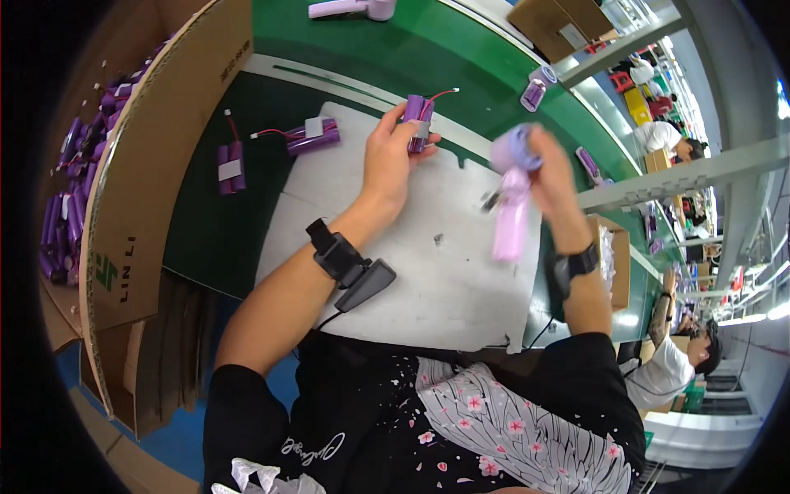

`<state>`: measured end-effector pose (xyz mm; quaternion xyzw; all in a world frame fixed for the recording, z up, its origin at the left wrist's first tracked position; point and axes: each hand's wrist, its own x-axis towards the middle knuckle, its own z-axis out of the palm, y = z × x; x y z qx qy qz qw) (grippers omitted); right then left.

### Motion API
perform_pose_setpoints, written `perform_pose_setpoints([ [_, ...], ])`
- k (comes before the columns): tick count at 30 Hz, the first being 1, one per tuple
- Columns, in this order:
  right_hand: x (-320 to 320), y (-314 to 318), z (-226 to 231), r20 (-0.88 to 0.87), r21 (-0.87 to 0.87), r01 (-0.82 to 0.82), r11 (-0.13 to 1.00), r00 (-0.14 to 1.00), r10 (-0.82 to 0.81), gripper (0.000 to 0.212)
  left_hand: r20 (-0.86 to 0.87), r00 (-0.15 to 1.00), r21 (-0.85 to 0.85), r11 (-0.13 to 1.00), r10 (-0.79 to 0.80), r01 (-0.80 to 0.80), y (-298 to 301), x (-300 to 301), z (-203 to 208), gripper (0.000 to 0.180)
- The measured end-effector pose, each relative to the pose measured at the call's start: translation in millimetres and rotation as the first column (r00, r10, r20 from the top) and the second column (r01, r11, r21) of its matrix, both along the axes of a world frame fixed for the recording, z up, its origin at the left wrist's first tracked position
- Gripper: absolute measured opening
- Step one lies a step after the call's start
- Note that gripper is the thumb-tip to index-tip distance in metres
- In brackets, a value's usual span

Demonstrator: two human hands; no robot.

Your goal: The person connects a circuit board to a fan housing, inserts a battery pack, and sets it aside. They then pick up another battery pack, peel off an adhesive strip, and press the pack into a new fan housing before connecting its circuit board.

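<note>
My left hand (385,165) is closed around a purple battery pack (416,114), raised over the far edge of a white mat (387,272). A red lead with a small white plug sticks out of the pack. Smeared by motion, my right hand (555,181) grips a handheld fan (512,218) by its lilac head, and the pink handle hangs down over the mat's right side. A blurred dark bit shows beside the handle; I cannot tell what it is. Left of my left hand lie two more battery packs, one on the mat's corner (317,138) and another on the green table (232,170).
A tall cardboard box (136,189) heaped with purple battery packs (70,214) stands at the left. Beyond a metal rail runs a green conveyor (457,62) carrying a lilac fan (354,8) and other fans. An open carton (619,267) sits at right; several people work farther along.
</note>
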<state>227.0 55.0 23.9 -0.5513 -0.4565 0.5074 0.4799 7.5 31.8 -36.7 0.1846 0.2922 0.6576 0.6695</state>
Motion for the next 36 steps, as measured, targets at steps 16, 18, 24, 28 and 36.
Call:
perform_pose_setpoints([
  [16, -28.6, -109.7, -4.7, 0.041, 0.139, -0.136, 0.981, 0.99, 0.132, 0.023, -0.162, 0.63, 0.131, 0.617, -0.759, 0.776, -32.4, -9.8, 19.3, 0.039],
  [18, -25.7, -114.7, -13.8, 0.035, 0.175, -0.111, 0.978, 0.994, 0.107, 0.023, -0.249, 0.628, 0.133, 0.616, -0.737, 0.776, -34.1, -8.0, 21.4, 0.038],
  [24, -25.7, -120.6, -33.0, 0.106, 0.431, -0.103, 0.897, 0.992, 0.063, 0.027, -0.28, 0.629, 0.067, 0.639, -0.725, 0.766, -33.3, -11.5, 27.7, 0.039],
  [28, -17.9, -123.5, -40.8, 0.324, 0.54, -0.182, 0.822, 0.946, -0.004, 0.025, -0.27, 0.619, 0.041, 0.634, -0.737, 0.772, -35.3, -13.8, 30.0, 0.041],
  [36, -20.2, -124.6, -24.5, 0.333, 0.566, -0.216, 0.796, 0.943, 0.02, 0.013, -0.308, 0.601, 0.007, 0.63, -0.738, 0.777, -37.7, -18.3, 37.2, 0.041],
])
